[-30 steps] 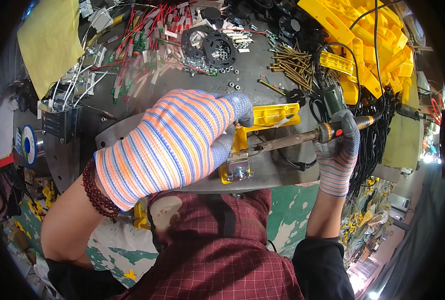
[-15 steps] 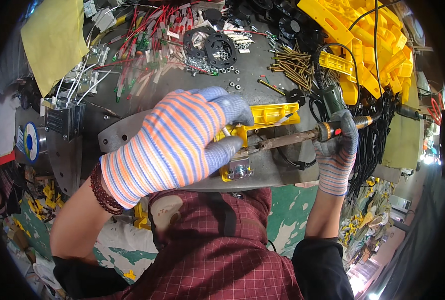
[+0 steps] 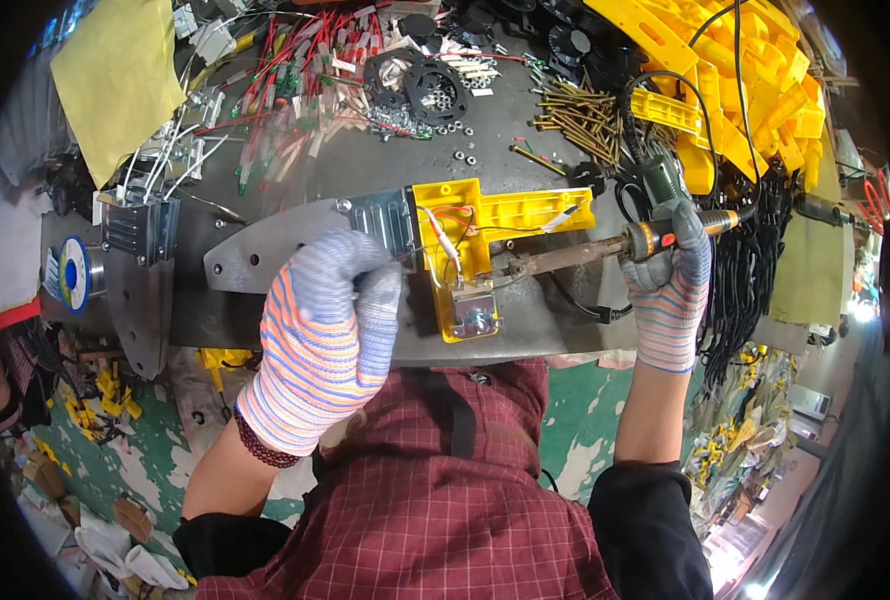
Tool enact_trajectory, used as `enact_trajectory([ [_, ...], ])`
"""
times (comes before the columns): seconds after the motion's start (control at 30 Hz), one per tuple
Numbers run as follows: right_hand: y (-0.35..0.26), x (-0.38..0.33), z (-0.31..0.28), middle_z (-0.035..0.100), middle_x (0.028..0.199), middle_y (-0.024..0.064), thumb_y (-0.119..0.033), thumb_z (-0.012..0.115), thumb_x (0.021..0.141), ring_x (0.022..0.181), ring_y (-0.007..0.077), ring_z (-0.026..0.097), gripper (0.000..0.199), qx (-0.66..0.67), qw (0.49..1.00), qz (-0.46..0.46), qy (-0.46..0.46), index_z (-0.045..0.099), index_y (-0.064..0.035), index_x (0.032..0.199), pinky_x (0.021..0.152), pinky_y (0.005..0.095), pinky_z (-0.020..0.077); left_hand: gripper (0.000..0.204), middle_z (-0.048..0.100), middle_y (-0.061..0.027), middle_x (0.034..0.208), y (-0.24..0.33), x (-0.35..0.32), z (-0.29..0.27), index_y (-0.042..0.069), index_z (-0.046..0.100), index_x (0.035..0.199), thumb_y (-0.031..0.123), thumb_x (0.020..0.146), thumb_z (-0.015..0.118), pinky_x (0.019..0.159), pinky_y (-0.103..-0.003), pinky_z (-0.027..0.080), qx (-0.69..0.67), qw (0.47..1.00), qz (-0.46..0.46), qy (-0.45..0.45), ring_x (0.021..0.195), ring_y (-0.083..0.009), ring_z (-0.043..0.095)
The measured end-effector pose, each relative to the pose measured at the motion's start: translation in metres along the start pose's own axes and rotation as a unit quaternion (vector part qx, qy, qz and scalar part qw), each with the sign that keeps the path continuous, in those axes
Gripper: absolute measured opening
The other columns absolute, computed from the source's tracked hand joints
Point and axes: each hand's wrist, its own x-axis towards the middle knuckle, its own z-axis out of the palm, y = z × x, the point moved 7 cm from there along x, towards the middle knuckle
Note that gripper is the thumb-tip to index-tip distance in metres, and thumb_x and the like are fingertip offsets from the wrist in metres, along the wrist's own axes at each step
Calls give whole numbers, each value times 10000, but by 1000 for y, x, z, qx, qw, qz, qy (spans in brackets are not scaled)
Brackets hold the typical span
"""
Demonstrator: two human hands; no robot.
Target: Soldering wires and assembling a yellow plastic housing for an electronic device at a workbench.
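Note:
My right hand [image 3: 667, 262], in a striped glove with grey fingers, is closed around the handle of a soldering iron [image 3: 565, 258]. The iron points left, its tip at the metal terminals of a small clear-and-metal part [image 3: 475, 315] in the lower end of a yellow plastic housing [image 3: 493, 208]. Red and white wires [image 3: 443, 238] run inside this housing. A ribbed metal heater box [image 3: 383, 222] joins the housing's left side, with a grey metal plate [image 3: 275, 238] beyond it. My gloved left hand [image 3: 325, 325] is just below the plate, fingers bent and apart from the thumb, nothing visible in them.
Red-wired indicator lights [image 3: 305, 80], nuts [image 3: 465, 157], long screws [image 3: 580, 125] and black round parts [image 3: 435, 92] lie at the back. Yellow housings [image 3: 755, 80] pile up at far right, near black cables [image 3: 750, 270]. A solder spool [image 3: 70, 272] and another metal assembly [image 3: 140, 235] stand left.
My left hand has drawn away from the yellow housing, leftward and down, uncovering the wires and heater box. My right hand still holds the soldering iron in nearly the same place.

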Motion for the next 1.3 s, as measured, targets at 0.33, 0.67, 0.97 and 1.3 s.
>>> enact_trajectory([
  [0.33, 3, 1, -5, 646, 869, -6, -252, 704, 902, 721, 126, 641, 183, 9, 1000, 12, -20, 640, -136, 1028, 642, 301, 573, 233, 629, -112, 947, 27, 14, 23, 97, 689, 983, 41, 761, 728, 659, -414, 528, 136, 981, 124, -55, 767, -310, 646],
  [0.67, 3, 0, -6, 648, 921, 30, -218, 735, 864, 803, 154, 667, 237, 15, 1000, 5, 7, 627, -105, 1042, 723, 349, 613, 296, 608, -97, 937, 30, 10, 28, 107, 699, 972, 39, 684, 716, 729, -437, 492, 172, 971, 156, -59, 833, -307, 608],
  [0.97, 1, -5, 3, 682, 963, -3, -235, 689, 926, 839, 156, 681, 183, 34, 998, 3, -46, 650, -139, 1077, 739, 345, 589, 305, 604, -73, 935, 32, 12, 28, 133, 710, 983, 82, 682, 696, 739, -440, 448, 202, 963, 169, -61, 842, -287, 585],
  [1.3, -1, -6, 2, 662, 985, -3, -226, 683, 930, 880, 148, 665, 198, 18, 999, -17, -47, 641, -130, 1098, 781, 344, 578, 306, 608, -47, 923, 35, 14, 29, 157, 709, 968, 108, 666, 697, 728, -431, 441, 212, 959, 172, -71, 828, -266, 581],
])
